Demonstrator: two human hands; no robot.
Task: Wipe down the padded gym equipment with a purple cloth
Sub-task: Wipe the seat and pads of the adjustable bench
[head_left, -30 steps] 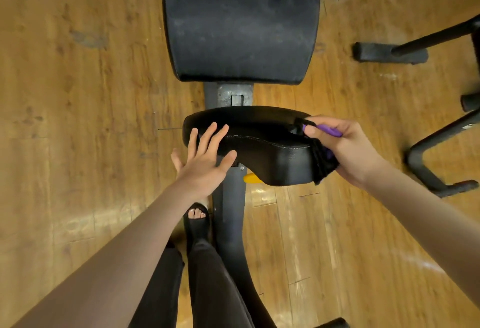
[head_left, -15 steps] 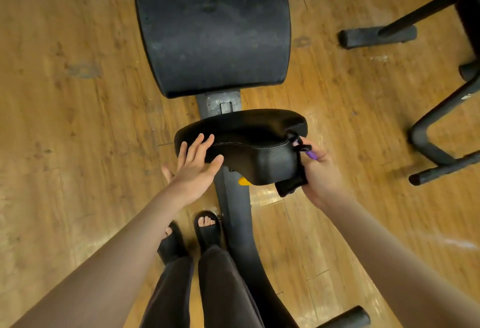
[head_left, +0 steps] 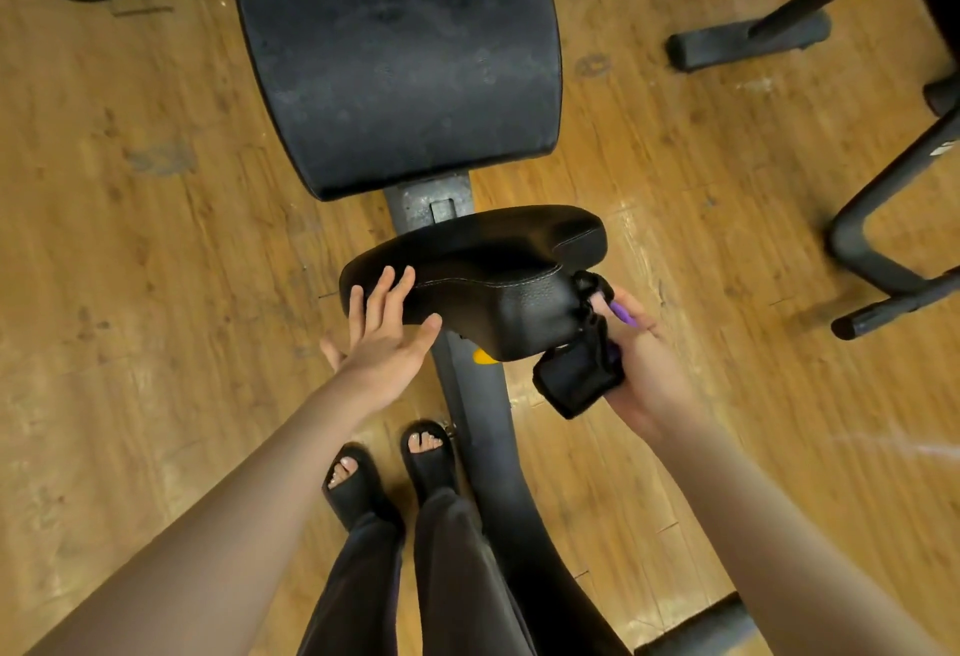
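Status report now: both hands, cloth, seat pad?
Left hand flat on seat pad. Right hand grips cloth at pad's right end, fingers curled. Nothing in the way.

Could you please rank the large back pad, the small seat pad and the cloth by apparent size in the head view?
1. Large back pad
2. Small seat pad, although nearer the camera
3. Cloth, bunched in the right hand

Worn wooden floor (head_left: 156, 239) under bench frame (head_left: 483, 447), sandalled feet (head_left: 395, 468), neighbouring machine legs (head_left: 748, 39).
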